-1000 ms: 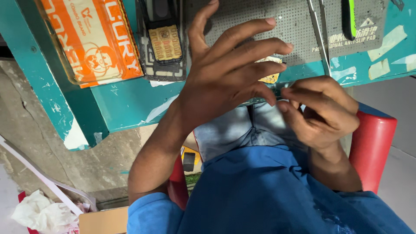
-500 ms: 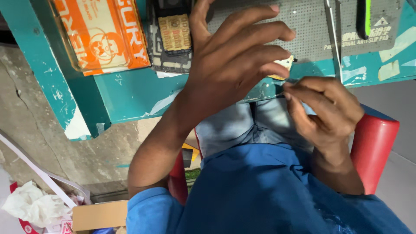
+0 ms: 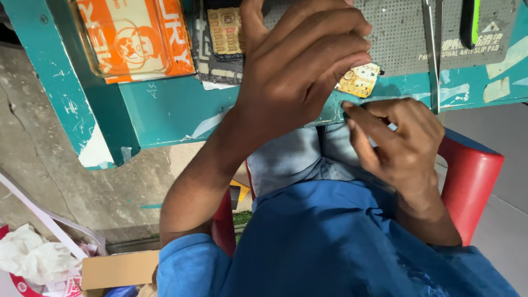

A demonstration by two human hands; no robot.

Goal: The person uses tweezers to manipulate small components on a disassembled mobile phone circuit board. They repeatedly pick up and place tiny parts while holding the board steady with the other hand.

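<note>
left hand (image 3: pixel 300 66) is up at the edge of the teal surface (image 3: pixel 165 107), fingers pressed together and curled, their tips pinching a small gold-coloured circuit board (image 3: pixel 360 80) that sits right at the surface's front edge, just below the grey perforated mat (image 3: pixel 396 33). right hand (image 3: pixel 399 140) sits just beneath it, fingers bunched, thumb and forefinger nipped on something thin and dark; what it is, cannot tell. tweezers (image 3: pixel 433 38) lie on the mat to the right. further left on the surface, an orange box (image 3: pixel 135 36) and a dark opened phone body (image 3: pixel 223 36). a red chair (image 3: pixel 473 176) shows under the blue-clad lap.
</note>
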